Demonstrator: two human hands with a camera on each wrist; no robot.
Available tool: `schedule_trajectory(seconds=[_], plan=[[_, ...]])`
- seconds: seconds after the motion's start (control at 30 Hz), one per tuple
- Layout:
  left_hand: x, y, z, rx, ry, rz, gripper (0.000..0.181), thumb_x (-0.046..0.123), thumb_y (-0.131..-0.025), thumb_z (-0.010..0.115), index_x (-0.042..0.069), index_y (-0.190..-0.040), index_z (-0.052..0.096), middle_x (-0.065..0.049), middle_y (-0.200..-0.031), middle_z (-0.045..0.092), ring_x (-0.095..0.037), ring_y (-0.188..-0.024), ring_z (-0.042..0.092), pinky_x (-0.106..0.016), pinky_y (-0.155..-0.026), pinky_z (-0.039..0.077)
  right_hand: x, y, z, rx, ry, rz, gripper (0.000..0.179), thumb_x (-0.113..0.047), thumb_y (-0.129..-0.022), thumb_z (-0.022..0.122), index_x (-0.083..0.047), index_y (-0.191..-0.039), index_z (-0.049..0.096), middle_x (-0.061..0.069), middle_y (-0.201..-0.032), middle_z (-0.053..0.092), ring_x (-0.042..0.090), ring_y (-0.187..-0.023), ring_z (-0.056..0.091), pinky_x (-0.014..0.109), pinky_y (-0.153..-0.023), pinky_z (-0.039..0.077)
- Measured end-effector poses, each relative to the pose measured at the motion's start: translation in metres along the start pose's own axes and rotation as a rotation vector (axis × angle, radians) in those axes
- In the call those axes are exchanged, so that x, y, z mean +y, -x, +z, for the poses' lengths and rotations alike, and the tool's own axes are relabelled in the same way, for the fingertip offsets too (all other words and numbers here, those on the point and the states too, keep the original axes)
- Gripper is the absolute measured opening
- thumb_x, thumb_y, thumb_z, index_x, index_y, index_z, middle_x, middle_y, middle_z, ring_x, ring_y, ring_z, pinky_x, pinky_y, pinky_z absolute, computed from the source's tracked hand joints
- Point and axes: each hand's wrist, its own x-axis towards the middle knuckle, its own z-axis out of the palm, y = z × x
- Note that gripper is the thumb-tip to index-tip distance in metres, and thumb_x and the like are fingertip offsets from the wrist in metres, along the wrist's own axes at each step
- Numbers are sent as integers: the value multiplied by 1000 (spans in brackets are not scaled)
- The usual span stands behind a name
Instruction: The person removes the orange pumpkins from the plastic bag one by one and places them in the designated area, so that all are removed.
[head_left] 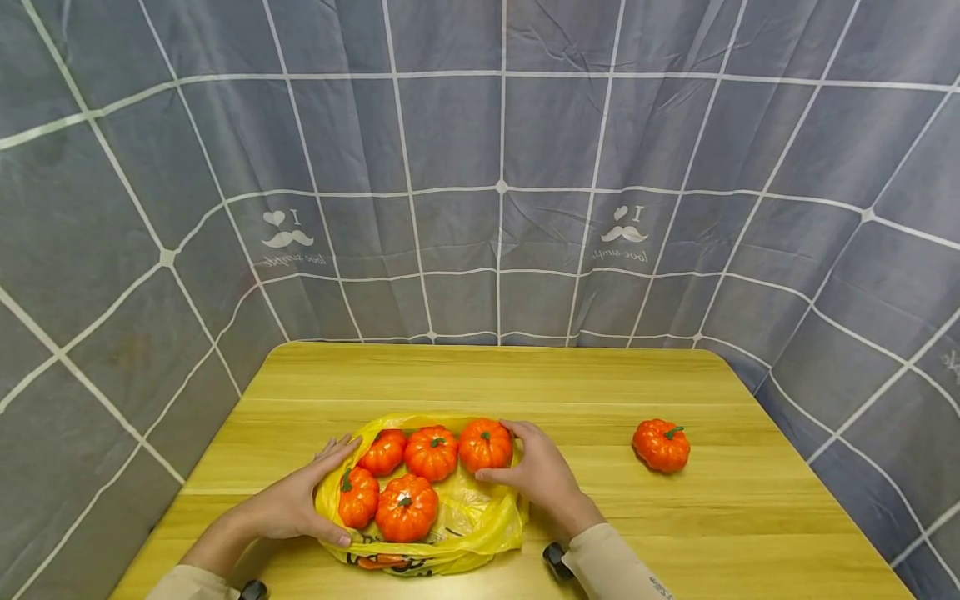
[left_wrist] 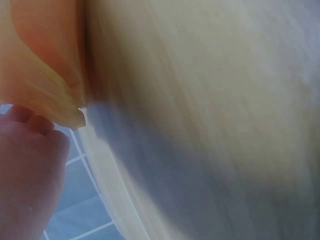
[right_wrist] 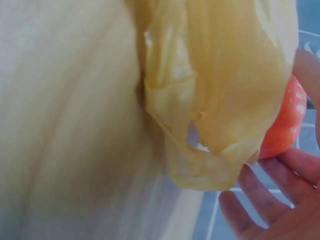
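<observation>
A yellow plastic bag [head_left: 468, 508] lies with its mouth spread wide on the table, black and orange print along its front. Several small orange pumpkins [head_left: 407, 508] with green stems sit inside it. At the bag's left side, my left hand [head_left: 296, 500] rests spread against the plastic, thumb at the front and fingers toward the back. My right hand [head_left: 543, 475] holds a pumpkin [head_left: 486, 442] at the bag's right rim, thumb in front and fingers behind. In the right wrist view that pumpkin [right_wrist: 285, 125] shows partly behind the bag [right_wrist: 220, 90].
A single pumpkin [head_left: 662, 446] lies on the wooden table [head_left: 720, 533], to the right of the bag. Grey curtains [head_left: 555, 233] with white grid lines hang behind the table and along both sides.
</observation>
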Motion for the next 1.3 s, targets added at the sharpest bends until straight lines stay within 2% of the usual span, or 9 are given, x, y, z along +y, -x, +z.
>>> schedule_trajectory(seconds=[0.27, 0.63, 0.97, 1.3], plan=[[0, -1, 0, -10, -3, -4, 123, 30, -68, 95, 7, -161, 18, -28, -164, 5, -57, -145, -7, -80, -102, 0, -12, 3, -11, 19, -7, 8, 89, -52, -70, 90, -6, -139, 58, 13, -139, 58, 35, -129, 53, 53, -106, 42], [-1, -1, 0, 0, -15, -4, 124, 32, -67, 95, 5, -161, 18, -31, -162, 6, -58, -144, -6, -80, -103, 2, -13, 5, -27, 14, -159, 30, 84, -45, -70, 92, -8, -138, 60, 8, -135, 62, 32, -116, 58, 52, -96, 49], [-2, 2, -1, -4, -22, -12, 123, 32, -68, 94, 6, -161, 19, -29, -163, 8, -58, -144, -6, -81, -101, 2, 6, 14, -49, 98, -174, 101, 84, -37, -70, 93, -3, -139, 59, 12, -128, 65, 35, -113, 62, 54, -95, 51], [-5, 4, -2, 6, -27, -11, 121, 30, -67, 95, 5, -160, 21, -28, -163, 10, -58, -144, -6, -81, -102, 0, 41, 27, -72, 180, -135, 189, 90, -43, -71, 92, -3, -143, 55, 17, -133, 62, 38, -118, 60, 51, -97, 50]])
